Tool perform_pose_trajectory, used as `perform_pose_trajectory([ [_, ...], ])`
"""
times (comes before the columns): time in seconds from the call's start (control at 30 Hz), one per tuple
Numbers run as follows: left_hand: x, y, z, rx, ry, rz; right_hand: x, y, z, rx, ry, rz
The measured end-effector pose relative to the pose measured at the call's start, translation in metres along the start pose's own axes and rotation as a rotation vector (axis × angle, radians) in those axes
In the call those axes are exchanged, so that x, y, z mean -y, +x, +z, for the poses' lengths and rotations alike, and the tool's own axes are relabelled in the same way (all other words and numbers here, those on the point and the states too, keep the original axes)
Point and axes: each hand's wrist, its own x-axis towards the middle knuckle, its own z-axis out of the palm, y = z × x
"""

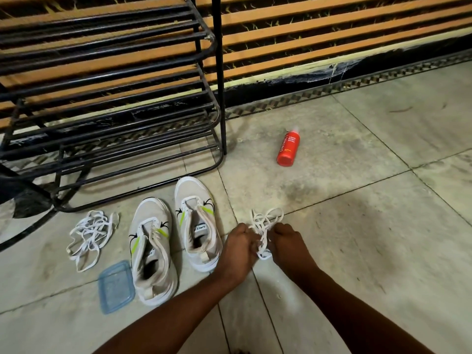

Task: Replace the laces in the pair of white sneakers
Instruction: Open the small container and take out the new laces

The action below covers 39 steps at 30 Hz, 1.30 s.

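two sneakers (pixel 153 249), two lace bundles (pixel 89 233), one bottle (pixel 287 149)

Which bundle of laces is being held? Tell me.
The bundle of laces right of the sneakers, gripped by both hands; the other bundle lies untouched on the floor.

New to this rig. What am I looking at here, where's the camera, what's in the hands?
No machine: one head-worn camera looks down at a person's two bare hands. The left hand and right hand both grip a tangled white shoelace bundle. On the grey tiled floor stand two white sneakers with neon-green accents, seemingly unlaced, beside a loose pile of white laces, a translucent blue plastic lid, a red foam body wash bottle and a black metal shoe rack.
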Motion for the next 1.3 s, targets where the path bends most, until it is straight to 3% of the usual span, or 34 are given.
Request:
perform_pose_trajectory([
  [0.1, 0.001, 0.013, -0.011, -0.032, -0.08, -0.102, 0.015, 0.013, 0.0, 0.02, -0.017, 0.119],
  [0.23, -0.006, 0.014, -0.017, -0.036, -0.093, -0.176, 0.025, 0.03, -0.007, 0.075, -0.083, 0.119],
  [0.4, 0.008, 0.006, -0.008, -0.015, -0.058, -0.069, 0.011, 0.029, -0.007, 0.074, 0.055, 0.028],
  [0.67, 0.009, 0.013, -0.002, 0.043, 0.012, -0.041, -0.013, 0.013, -0.006, -0.241, 0.188, 0.047],
  [0.87, 0.006, -0.001, -0.009, 0.052, -0.008, -0.008, -0.014, 0.013, -0.007, -0.161, 0.048, -0.088],
  [1.13, 0.015, -0.007, -0.004, 0.004, 0.055, 0.087, -0.005, 0.023, -0.004, -0.029, -0.123, -0.098],
  [1.23, 0.019, -0.003, -0.005, 0.026, 0.08, 0.089, -0.004, 0.023, -0.005, -0.058, -0.097, -0.082],
  [1.3, 0.022, 0.003, -0.005, 0.041, 0.11, 0.079, -0.002, 0.023, -0.007, -0.132, 0.019, 0.033],
])
